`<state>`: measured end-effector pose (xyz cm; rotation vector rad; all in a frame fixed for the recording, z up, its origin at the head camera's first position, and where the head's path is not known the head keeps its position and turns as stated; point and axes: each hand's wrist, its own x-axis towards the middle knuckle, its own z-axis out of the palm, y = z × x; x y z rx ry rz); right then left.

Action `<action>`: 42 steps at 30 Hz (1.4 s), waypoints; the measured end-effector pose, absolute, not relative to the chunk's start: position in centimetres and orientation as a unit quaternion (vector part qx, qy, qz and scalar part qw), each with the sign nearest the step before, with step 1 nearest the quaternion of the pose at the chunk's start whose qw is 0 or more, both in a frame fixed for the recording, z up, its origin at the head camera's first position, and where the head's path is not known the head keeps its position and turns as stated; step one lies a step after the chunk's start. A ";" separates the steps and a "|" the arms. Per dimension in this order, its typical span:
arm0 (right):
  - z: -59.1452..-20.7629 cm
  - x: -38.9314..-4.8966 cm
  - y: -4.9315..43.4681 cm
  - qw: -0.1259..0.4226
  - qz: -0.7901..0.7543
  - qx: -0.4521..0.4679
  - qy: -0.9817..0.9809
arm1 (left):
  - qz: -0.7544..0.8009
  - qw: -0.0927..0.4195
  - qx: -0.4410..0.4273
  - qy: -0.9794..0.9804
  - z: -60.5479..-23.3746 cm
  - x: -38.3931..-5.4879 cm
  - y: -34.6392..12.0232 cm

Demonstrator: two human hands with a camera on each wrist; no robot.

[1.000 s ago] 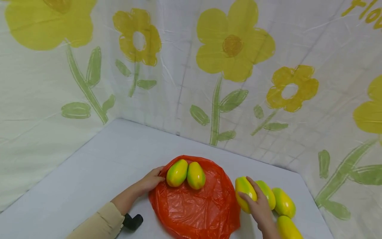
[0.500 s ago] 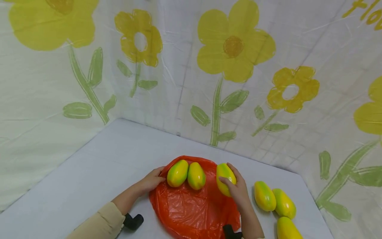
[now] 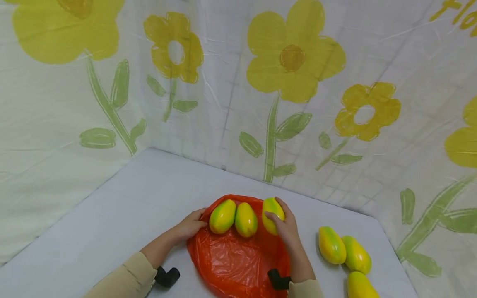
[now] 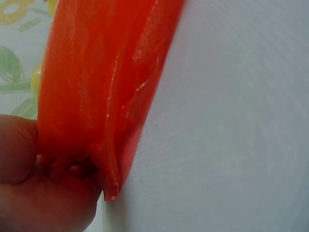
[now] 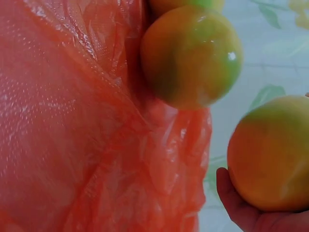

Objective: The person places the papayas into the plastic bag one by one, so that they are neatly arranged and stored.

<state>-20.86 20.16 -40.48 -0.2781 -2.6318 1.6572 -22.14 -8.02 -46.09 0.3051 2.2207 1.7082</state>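
A red plastic bag (image 3: 238, 252) lies spread on the white table, its rim raised. Two yellow-green papayas (image 3: 222, 216) lie side by side in its far left part. My left hand (image 3: 191, 224) pinches the bag's left rim; in the left wrist view the thumb (image 4: 17, 147) presses against the red film. My right hand (image 3: 286, 223) grips a third papaya (image 3: 273, 216) over the bag's far right part, thumb on its near side. The right wrist view shows this held papaya (image 5: 273, 154) apart from the papaya (image 5: 193, 58) in the bag.
Several more papayas (image 3: 331, 245) lie on the table (image 3: 167, 178) to the right of the bag, one cut off by the lower frame edge. Black devices (image 3: 167, 277) sit at both wrists. A flower-printed curtain (image 3: 208, 124) hangs behind the table.
My right hand has carried the papaya leftward from the group on the right to over the bag, then a little farther away from me. The left hand stays at the rim.
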 end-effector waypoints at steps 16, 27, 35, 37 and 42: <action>-43.3 -21.7 19.8 -0.001 0.530 -0.101 -0.842 | 0.600 0.159 0.110 0.777 -46.2 -22.1 -8.1; -44.7 -21.7 20.1 -0.022 0.522 -0.104 -0.846 | 0.600 0.159 0.104 0.777 -46.2 -22.1 -8.0; -45.0 -21.8 20.3 -0.023 0.511 -0.085 -0.855 | 0.597 0.157 0.107 0.779 -46.3 -22.1 -8.1; -45.0 -21.8 20.3 -0.024 0.513 -0.086 -0.853 | 0.598 0.155 0.106 0.779 -46.3 -22.1 -8.1; -44.9 -21.8 20.4 -0.029 0.514 -0.092 -0.852 | 0.592 0.153 0.102 0.785 -46.3 -22.1 -7.9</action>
